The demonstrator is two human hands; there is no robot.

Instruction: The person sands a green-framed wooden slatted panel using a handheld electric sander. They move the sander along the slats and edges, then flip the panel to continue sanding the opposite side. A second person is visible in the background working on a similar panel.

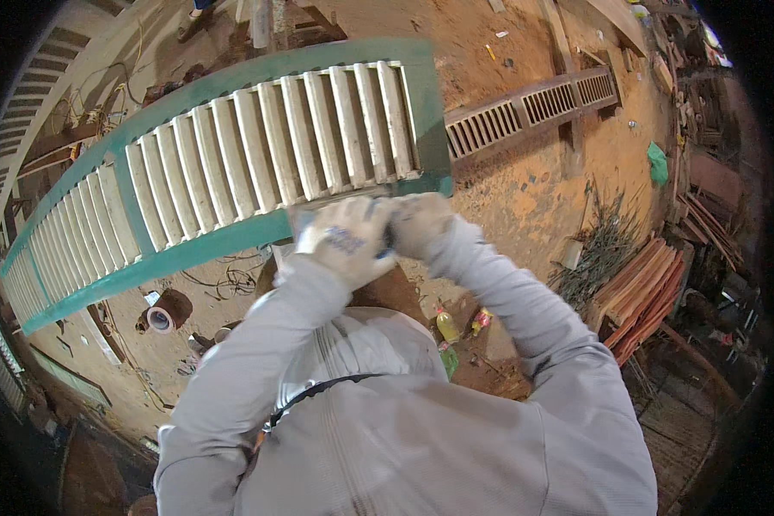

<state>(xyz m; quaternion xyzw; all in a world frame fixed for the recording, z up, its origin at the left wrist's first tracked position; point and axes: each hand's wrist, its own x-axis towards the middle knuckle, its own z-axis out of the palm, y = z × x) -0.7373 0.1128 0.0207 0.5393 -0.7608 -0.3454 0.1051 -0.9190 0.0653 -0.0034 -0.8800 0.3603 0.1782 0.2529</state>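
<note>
One long louvred panel (251, 150), green-painted frame with cream slats in several sections, set across the upper left and centre, its near right corner in front of the person. One left hand (344, 241), in a pale glove with blue markings, placed at the panel's near edge, close to that corner; fingers curled, hold not determinable, the glove's back hiding the grasp. One right hand (420, 225), likewise gloved, set against the left hand at the same edge; fingers bent, contents likewise hidden. One pair of grey sleeves (525, 297), both forearms reaching forward. One second louvred panel (525, 110), brownish, beyond the green one to the right. One round pinkish roll (160, 319), on the ground (512, 228) at left. One bottle (447, 325) with yellowish contents, near the person's right forearm. One stack of reddish boards (641, 297), right; one heap of twigs (611, 245), just beside it. One green bag (657, 163), far right.
</note>
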